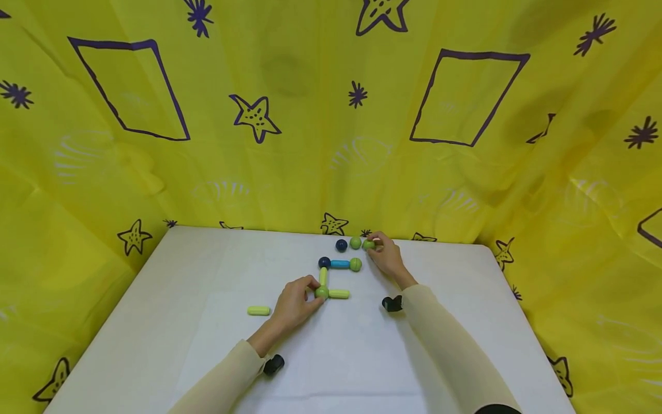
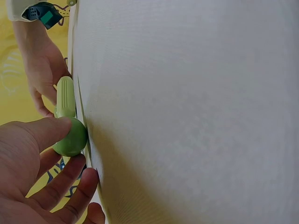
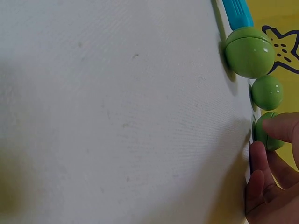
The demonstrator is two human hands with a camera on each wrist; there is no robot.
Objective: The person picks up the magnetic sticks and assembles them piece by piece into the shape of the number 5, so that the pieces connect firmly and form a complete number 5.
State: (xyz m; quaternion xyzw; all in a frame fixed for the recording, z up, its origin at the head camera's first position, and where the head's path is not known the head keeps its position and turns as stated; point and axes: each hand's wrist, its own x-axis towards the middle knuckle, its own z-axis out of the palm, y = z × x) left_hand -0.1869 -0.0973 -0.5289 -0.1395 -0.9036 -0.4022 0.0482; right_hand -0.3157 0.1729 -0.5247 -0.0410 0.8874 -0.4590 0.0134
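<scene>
My left hand [image 1: 296, 303] pinches a green ball [image 2: 72, 139] between thumb and fingers. That ball is the lower left corner of a joined shape on the table. From it a light green rod [image 1: 339, 294] points right, and another light green rod [image 1: 323, 276] runs up to a dark blue ball [image 1: 324, 262]. A blue rod [image 1: 339, 264] links the dark blue ball to a green ball [image 1: 355, 264]. Toward the table's far edge, my right hand [image 1: 387, 256] pinches a loose green ball [image 3: 267, 133], thumb on its near side.
Beside the right hand's ball stand another green ball [image 1: 355, 242] and a dark blue ball [image 1: 341, 245]. A loose light green rod [image 1: 258, 310] lies left of the left hand. The white table [image 1: 362, 368] ends at a yellow patterned curtain [image 1: 310, 172].
</scene>
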